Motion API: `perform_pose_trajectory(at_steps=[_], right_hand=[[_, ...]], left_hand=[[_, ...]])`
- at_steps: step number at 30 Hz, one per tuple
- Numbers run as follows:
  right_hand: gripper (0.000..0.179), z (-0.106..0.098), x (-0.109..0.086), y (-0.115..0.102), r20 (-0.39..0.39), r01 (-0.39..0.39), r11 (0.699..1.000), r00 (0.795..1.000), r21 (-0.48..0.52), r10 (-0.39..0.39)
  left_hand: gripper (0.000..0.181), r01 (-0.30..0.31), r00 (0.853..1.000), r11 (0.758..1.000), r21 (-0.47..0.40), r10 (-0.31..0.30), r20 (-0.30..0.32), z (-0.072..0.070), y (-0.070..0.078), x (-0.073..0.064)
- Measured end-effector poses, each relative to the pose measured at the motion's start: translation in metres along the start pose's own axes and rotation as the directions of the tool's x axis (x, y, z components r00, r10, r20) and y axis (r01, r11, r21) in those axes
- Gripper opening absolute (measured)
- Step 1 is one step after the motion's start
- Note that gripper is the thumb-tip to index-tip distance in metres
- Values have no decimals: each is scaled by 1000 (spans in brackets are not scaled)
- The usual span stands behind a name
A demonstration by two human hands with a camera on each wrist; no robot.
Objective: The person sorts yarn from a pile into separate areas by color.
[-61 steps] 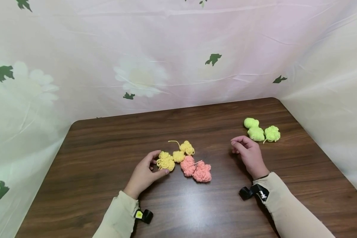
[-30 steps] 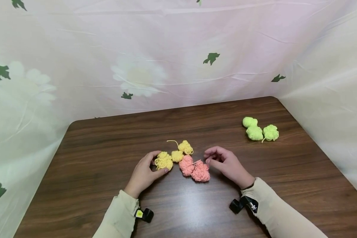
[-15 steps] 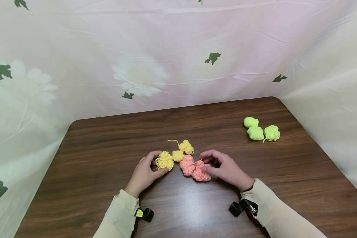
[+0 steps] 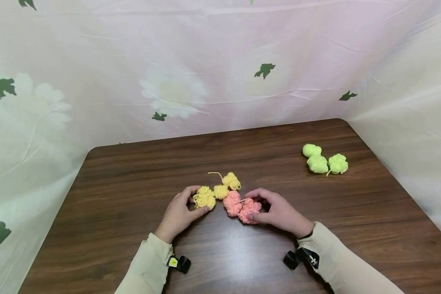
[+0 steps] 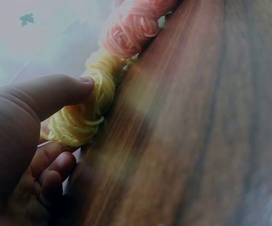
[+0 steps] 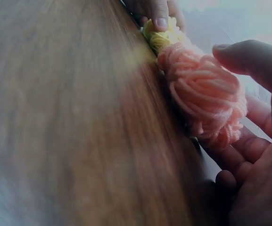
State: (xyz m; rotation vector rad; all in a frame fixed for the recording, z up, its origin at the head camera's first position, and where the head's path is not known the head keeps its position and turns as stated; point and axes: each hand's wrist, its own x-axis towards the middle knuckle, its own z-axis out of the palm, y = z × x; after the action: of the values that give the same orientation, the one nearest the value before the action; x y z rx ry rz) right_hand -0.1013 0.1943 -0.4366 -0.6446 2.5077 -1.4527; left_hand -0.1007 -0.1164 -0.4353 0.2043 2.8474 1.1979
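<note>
Near the middle of the table lie small bundles of yarn, yellow and pink. In the head view my left hand (image 4: 178, 213) holds the leftmost yellow yarn ball (image 4: 204, 198) between thumb and fingers; the left wrist view shows the thumb on that yarn. A smaller yellow yarn ball (image 4: 221, 192) and another with a loose tail (image 4: 231, 181) sit up and to its right. Below them is a pink yarn ball (image 4: 232, 203). My right hand (image 4: 281, 213) has its thumb and fingers around the right-hand pink yarn ball (image 6: 206, 92), on the table.
Three bright green yarn balls (image 4: 317, 164) lie together at the far right of the brown wooden table (image 4: 139, 171). A flowered cloth (image 4: 213, 61) hangs behind the table and along its sides. Each wrist wears a small black camera (image 4: 184, 264).
My right hand has come left from beside the green yarn to the right-hand pink yarn ball, and its thumb and fingers have closed around it. The left hand has stayed on the yellow yarn ball.
</note>
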Motion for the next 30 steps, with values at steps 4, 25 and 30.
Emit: perform_pose_trajectory(at_steps=[4,25,30], right_hand=[[44,-1,0,-1,16,-14,1000,1000,-4,14],[38,-1,0,0,7,5,1000,1000,-9,-5],[37,-1,0,0,-1,12,1000,1000,-11,-12]], left_hand=[[61,-7,1000,1000,-9,7,-4,0,0,0],[42,-38,998,991,-125,32,-49,3,-7,0],[33,-37,998,986,-163,28,-58,4,-9,0]])
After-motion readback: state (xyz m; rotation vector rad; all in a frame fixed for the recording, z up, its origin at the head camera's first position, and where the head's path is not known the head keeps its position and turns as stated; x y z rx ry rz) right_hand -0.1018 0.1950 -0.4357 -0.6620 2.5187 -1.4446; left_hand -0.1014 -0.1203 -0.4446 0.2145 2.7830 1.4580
